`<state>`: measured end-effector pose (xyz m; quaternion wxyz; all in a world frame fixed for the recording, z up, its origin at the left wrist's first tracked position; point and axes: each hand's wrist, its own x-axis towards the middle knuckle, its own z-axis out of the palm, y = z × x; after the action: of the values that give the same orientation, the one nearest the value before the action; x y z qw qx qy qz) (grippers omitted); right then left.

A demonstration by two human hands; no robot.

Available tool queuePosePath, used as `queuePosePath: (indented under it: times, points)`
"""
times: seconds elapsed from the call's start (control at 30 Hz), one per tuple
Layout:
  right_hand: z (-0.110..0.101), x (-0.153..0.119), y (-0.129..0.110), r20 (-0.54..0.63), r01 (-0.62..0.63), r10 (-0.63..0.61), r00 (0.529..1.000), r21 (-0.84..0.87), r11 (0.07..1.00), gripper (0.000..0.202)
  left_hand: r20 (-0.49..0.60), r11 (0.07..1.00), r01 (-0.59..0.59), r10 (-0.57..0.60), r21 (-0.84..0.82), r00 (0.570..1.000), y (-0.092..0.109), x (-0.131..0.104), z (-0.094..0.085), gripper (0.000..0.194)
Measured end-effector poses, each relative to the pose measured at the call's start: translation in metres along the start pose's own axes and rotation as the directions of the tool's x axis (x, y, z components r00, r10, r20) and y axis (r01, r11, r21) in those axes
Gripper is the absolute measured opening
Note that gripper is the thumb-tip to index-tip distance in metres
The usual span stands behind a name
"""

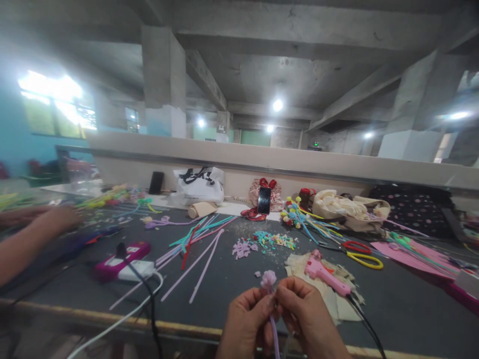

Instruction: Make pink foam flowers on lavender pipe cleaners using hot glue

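Near the table's front edge, my left hand is closed on a lilac pipe-cleaner flower. Its fluffy head points up between my thumbs, and its stem hangs below my fingers. My right hand pinches right beside the base of the head; what exactly its fingertips grip is partly hidden. Just behind the flower lies a small lilac piece. Farther back are piles of cut bits: lilac pieces, teal pieces and pale yellow pieces.
A pink glue gun rests on a crumpled cloth at right, near red- and yellow-handled scissors. Loose lilac pipe cleaners and a power strip lie left. Another person's arm reaches in at far left. A phone stands behind.
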<state>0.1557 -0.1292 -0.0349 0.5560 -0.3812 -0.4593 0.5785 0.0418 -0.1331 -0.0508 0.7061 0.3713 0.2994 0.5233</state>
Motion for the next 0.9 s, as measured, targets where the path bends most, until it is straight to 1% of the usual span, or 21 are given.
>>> queuePosePath:
  times: [0.1,0.17,0.27,0.37,0.57,0.63,0.7,0.8,0.9]
  points:
    - [0.0,-0.001,-0.004,0.002,0.009,-0.009,1.0,-0.078,0.997,0.026,0.002,1.0,0.004,-0.004,0.001,1.0,-0.001,0.001,-0.003,0.036]
    - [-0.002,-0.001,-0.006,0.016,-0.014,0.016,1.0,-0.116,0.993,0.027,0.005,1.0,0.01,-0.01,0.002,1.0,0.0,0.002,-0.004,0.035]
    - [-0.006,0.001,-0.006,0.063,-0.068,0.077,0.995,-0.125,0.99,0.03,-0.002,0.999,0.033,-0.033,0.024,0.999,0.001,0.001,-0.006,0.033]
    - [-0.009,0.001,-0.005,0.093,-0.089,0.102,0.99,-0.138,0.986,0.032,-0.014,0.999,0.051,-0.05,0.016,0.999,0.0,0.003,-0.006,0.032]
    - [-0.012,0.001,-0.003,0.183,-0.08,0.1,0.978,-0.111,0.991,0.031,0.065,0.994,0.097,-0.094,-0.044,0.993,-0.001,0.005,-0.004,0.034]
    - [-0.012,0.001,-0.004,0.171,-0.089,0.108,0.979,-0.113,0.99,0.031,0.089,0.992,0.112,-0.106,-0.06,0.99,0.0,0.003,-0.003,0.033]
    - [-0.013,0.0,-0.005,0.136,-0.072,0.091,0.987,-0.139,0.988,0.029,0.102,0.99,0.124,-0.116,-0.069,0.988,0.002,0.001,-0.002,0.031]
    - [-0.015,-0.001,-0.008,0.094,-0.012,0.034,0.995,-0.223,0.975,0.025,0.096,0.987,0.15,-0.144,-0.064,0.985,0.001,0.003,-0.003,0.031]
    - [-0.017,-0.003,-0.015,0.066,0.061,-0.042,0.997,-0.317,0.947,0.021,0.098,0.987,0.15,-0.145,-0.05,0.985,-0.005,0.013,-0.005,0.03]
